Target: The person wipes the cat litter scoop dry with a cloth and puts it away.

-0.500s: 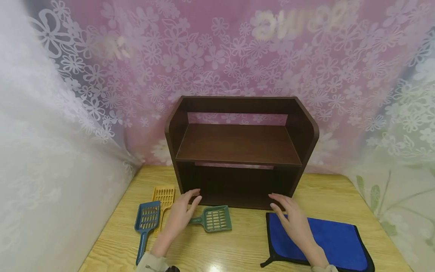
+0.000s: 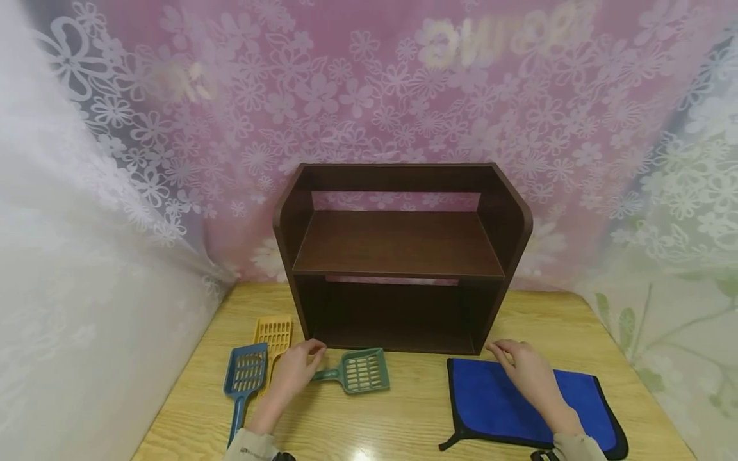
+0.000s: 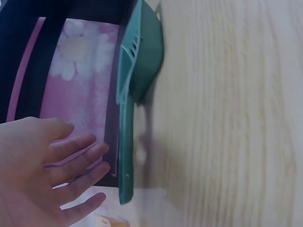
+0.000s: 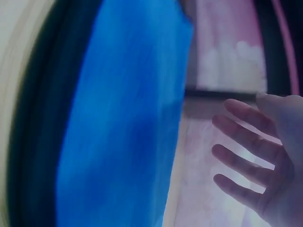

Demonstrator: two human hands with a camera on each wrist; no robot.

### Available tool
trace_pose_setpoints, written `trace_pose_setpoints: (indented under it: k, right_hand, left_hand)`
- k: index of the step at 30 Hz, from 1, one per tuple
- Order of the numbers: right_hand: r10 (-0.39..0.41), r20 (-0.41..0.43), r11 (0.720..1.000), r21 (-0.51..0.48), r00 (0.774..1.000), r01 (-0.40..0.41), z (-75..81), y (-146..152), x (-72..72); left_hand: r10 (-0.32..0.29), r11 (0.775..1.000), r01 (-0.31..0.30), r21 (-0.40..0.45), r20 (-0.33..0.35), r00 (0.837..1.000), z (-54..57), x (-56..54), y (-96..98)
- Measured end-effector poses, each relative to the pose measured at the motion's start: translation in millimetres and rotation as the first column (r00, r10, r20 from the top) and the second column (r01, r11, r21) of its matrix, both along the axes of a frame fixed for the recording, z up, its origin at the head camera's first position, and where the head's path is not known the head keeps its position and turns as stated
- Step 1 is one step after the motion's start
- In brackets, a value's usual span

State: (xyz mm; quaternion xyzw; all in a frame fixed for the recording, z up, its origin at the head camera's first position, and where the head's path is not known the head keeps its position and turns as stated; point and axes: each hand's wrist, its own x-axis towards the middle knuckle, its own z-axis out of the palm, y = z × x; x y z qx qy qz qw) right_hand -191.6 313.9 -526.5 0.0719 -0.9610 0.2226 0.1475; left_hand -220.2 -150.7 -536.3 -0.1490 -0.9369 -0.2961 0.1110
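A dark brown two-tier shelf point(image 2: 398, 243) stands upright on the wooden table. By its lower left corner my left hand point(image 2: 295, 368) hovers with nothing in it, its fingers point(image 3: 78, 163) spread and loosely bent. Just below those fingers lies the handle of a green slotted scoop point(image 2: 364, 371). Past the shelf's lower right corner is my right hand point(image 2: 530, 374), above a blue cloth point(image 2: 490, 400) with black edging. It holds nothing, and its fingers point(image 4: 246, 137) stand apart in the right wrist view.
Left of my left hand, a blue slotted scoop point(image 2: 246, 371) partly overlaps a yellow one point(image 2: 273, 333) on the table point(image 2: 398, 429). Behind the shelf hangs a pink flowered curtain point(image 2: 369, 115), with a whitish curtain point(image 2: 104, 307) along the left side.
Both hands have drawn apart and back from the shelf's lower opening, the left one leftward and the right one rightward. The shelf, scoops and cloth keep their places.
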Motion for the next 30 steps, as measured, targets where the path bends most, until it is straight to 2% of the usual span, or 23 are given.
trace_pose_setpoints:
  k: [2, 4, 10, 14, 18, 25, 30]
  right_hand:
    - [0.008, -0.042, 0.995, 0.098, 0.999, -0.004, -5.0, 9, -3.9]
    - [0.019, -0.052, 0.987, 0.157, 0.998, -0.011, -10.5, 18, -7.1]
    - [0.019, 0.051, 0.966, 0.257, 0.999, -0.031, -24.9, 37, -10.8]
    - [-0.002, 0.112, 0.965, 0.262, 0.994, -0.028, -31.6, 47, -12.2]
    - [-0.007, 0.155, 0.965, 0.260, 0.988, -0.034, -30.8, 49, -12.4]
    - [-0.013, 0.181, 0.958, 0.283, 0.983, -0.039, -30.7, 53, -8.1]
    - [-0.009, 0.177, 0.963, 0.268, 0.984, -0.039, -31.2, 53, -5.1]
  left_hand:
    - [-0.007, 1.000, 0.007, -0.015, -0.007, 1.000, -2.8, 0.1, -2.6]
    - [-0.004, 1.000, 0.005, -0.029, 0.015, 1.000, -5.7, 0.1, -4.5]
    - [-0.015, 0.996, 0.022, -0.088, 0.077, 0.997, -15.0, -0.6, -7.7]
    - [-0.039, 0.995, 0.048, -0.092, 0.097, 0.995, -18.6, -3.5, -6.6]
    - [-0.061, 0.991, 0.074, -0.113, 0.114, 0.992, -17.1, -4.2, -6.0]
    - [-0.095, 0.986, 0.118, -0.115, 0.184, 0.978, -14.3, -3.5, -3.3]
    - [-0.109, 0.982, 0.132, -0.137, 0.164, 0.980, -17.7, -3.7, -1.1]
